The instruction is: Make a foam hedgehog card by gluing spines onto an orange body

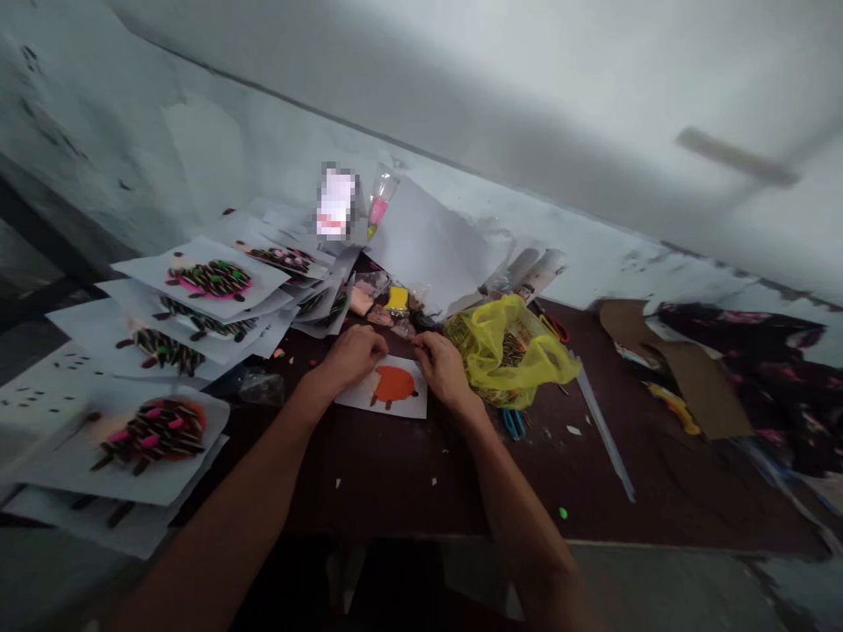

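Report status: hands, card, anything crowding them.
Left hand, upper left of card; right hand, upper right. Card flat, orange shape on it. Yellow bag close beside right hand.

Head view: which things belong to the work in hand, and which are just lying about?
Likely in use:
- both hands: left, right
- paper with orange shape
- yellow bag of thin sticks; similar sticks on the stacked pictures

Likely lying about:
- patterned cloth
- brown cardboard
- green bit
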